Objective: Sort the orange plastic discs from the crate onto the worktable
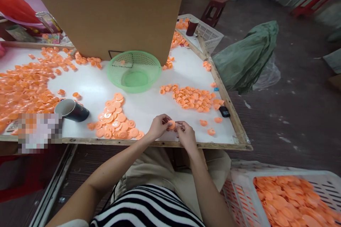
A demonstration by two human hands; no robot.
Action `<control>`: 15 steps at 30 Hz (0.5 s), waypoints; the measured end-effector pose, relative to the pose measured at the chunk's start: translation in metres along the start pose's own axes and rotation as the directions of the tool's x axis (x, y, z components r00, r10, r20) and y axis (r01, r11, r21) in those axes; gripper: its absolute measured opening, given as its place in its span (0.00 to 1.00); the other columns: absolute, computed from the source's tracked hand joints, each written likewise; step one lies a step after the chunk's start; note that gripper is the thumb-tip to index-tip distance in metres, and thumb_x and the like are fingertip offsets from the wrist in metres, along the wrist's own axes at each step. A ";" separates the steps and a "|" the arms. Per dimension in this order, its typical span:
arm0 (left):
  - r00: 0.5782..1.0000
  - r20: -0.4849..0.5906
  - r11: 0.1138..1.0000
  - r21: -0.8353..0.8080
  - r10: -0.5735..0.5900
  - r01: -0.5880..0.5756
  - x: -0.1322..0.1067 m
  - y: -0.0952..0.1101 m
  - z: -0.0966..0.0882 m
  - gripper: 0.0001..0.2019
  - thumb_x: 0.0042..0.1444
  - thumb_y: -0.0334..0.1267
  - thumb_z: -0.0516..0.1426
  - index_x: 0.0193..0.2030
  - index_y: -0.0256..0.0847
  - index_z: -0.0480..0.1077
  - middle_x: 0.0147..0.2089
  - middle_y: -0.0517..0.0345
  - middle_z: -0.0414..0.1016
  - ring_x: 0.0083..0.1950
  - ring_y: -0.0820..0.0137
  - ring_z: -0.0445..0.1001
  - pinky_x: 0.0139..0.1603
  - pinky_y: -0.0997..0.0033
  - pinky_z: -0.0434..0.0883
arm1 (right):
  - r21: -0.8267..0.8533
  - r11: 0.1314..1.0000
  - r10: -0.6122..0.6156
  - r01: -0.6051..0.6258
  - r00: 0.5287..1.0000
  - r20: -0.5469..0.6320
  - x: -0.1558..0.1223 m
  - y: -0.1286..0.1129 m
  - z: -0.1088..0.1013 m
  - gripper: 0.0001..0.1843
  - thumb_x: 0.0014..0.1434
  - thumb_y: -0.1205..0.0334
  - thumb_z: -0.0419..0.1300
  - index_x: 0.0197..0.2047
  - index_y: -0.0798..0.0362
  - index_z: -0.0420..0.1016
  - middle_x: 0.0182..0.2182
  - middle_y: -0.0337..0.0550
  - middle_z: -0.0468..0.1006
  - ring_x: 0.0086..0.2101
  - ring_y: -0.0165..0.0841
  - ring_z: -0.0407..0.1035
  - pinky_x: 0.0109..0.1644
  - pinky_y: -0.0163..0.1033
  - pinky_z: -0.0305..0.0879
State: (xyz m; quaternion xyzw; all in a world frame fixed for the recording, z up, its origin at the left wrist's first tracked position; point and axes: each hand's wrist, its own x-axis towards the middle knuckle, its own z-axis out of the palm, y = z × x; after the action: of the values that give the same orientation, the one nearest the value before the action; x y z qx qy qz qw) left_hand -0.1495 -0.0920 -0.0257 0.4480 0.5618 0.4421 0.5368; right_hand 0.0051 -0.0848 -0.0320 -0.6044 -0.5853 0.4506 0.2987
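My left hand (158, 126) and my right hand (185, 134) meet near the front edge of the white table (149, 106). Between their pinched fingers they hold one small orange plastic cap (172, 125). A pile of flat orange discs (115, 120) lies just left of my left hand. A heap of small orange caps (192, 98) lies behind and to the right of my right hand. A few loose caps (211, 131) sit right of my right hand.
An empty green mesh basket (134, 70) stands mid-table before a large cardboard box (106, 10). A dark cup (71, 110) lies tipped at left beside a big spread of orange pieces (26, 85). A small black object (224, 111) sits by the right rim. A white crate of orange pieces (293, 198) stands on the floor at lower right.
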 end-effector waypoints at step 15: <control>0.926 0.218 0.935 0.251 -0.307 0.251 0.008 0.014 0.006 0.09 0.56 0.35 0.58 0.43 0.35 0.70 0.23 0.59 0.74 0.21 0.71 0.75 0.25 0.73 0.72 | 0.348 0.907 0.110 -0.236 0.931 0.347 0.014 0.004 -0.013 0.33 0.38 0.39 0.69 0.38 0.53 0.65 0.19 0.39 0.75 0.18 0.32 0.69 0.21 0.34 0.63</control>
State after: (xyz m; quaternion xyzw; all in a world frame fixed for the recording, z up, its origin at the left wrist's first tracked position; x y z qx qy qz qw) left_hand -0.1432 -0.0815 -0.0136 0.4720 0.5918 0.2352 0.6096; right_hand 0.0168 -0.0698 -0.0326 -0.5033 -0.4696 0.6730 0.2706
